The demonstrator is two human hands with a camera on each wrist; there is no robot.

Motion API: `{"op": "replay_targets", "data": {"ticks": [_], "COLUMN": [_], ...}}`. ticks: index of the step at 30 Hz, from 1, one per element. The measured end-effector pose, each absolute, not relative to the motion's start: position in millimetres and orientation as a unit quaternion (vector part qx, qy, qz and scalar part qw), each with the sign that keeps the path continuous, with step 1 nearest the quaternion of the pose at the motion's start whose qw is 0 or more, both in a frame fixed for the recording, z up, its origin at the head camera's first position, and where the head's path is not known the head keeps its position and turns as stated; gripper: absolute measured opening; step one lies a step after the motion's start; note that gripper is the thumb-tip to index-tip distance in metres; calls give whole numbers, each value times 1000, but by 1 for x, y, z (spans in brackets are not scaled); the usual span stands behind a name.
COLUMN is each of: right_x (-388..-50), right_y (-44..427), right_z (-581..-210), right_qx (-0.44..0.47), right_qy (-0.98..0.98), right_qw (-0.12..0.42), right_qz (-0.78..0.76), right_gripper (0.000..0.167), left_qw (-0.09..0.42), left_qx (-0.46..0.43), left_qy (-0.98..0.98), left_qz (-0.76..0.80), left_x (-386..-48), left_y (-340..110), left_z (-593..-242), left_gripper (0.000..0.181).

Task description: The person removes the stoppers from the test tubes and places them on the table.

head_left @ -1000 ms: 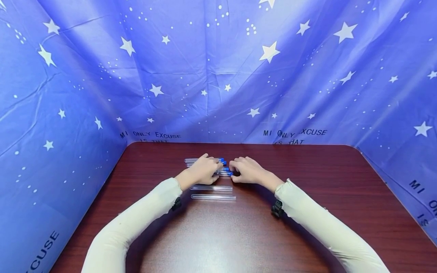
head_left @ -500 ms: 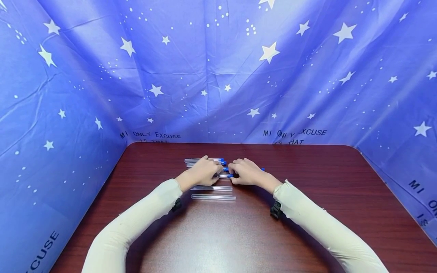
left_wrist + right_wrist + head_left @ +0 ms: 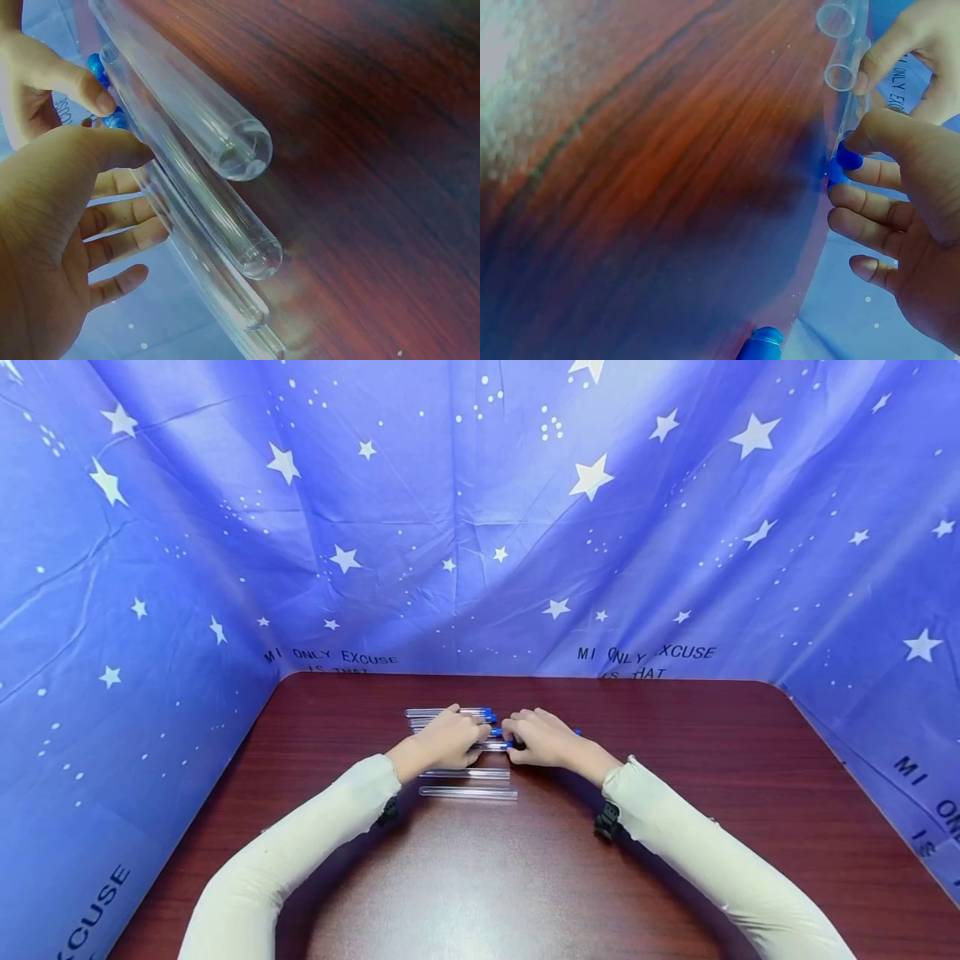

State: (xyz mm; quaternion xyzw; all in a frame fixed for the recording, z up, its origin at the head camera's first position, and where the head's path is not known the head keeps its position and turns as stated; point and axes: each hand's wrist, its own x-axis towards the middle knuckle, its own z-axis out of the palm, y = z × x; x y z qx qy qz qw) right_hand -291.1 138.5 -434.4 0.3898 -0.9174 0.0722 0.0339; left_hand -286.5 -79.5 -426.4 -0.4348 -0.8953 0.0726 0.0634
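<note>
In the head view my left hand (image 3: pixel 448 739) pinches a clear test tube (image 3: pixel 492 746) near its capped end, with its thumb on the near side. My right hand (image 3: pixel 543 739) faces it from the right. Thumb and forefinger pinch the blue cap (image 3: pixel 849 156) at that tube's mouth, seen in the right wrist view. Whether the cap is fully seated cannot be told. Nearer the body lie two clear tubes without caps, the front tube (image 3: pixel 468 792) and the one behind it (image 3: pixel 476 774). Beyond my left hand, several blue-capped tubes (image 3: pixel 446 712) lie side by side, partly covered by it.
A loose blue cap (image 3: pixel 761 345) lies on the table close to my right wrist. The dark red wooden table (image 3: pixel 480 877) carries everything. Around its back and sides hangs a blue curtain (image 3: pixel 465 527) with white stars.
The held tube and both hands have shifted slightly toward the body. A loose blue cap now shows behind my right wrist, where the hand hid it before. The two uncapped tubes stay put.
</note>
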Motion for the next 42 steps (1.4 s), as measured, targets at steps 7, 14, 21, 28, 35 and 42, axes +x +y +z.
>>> {"op": "replay_targets", "data": {"ticks": [7, 14, 21, 28, 35, 42], "right_x": [-289, -284, -278, -270, -258, -249], "right_y": [143, 149, 155, 163, 170, 173], "right_z": [-427, -418, -406, -397, -394, -389], "right_qx": [404, 411, 425, 426, 430, 435], "right_qy": [-908, -902, -890, -885, -881, -878], "right_qw": [40, 60, 99, 126, 162, 176], "right_qz": [99, 115, 131, 142, 113, 99], "right_gripper": [12, 13, 13, 15, 16, 14], "left_qw": [61, 99, 200, 273, 280, 282], "left_qx": [-427, -431, -466, -490, -493, -498], "left_qy": [-899, -896, -862, -827, -824, -820], "left_qz": [70, 46, 29, 23, 25, 28], "left_x": [-284, -278, -272, -268, -262, -256], "left_y": [-80, -80, -78, -76, -74, -73], "left_z": [-424, -416, -407, -399, -394, -389], "left_gripper": [19, 18, 21, 22, 19, 16]}}
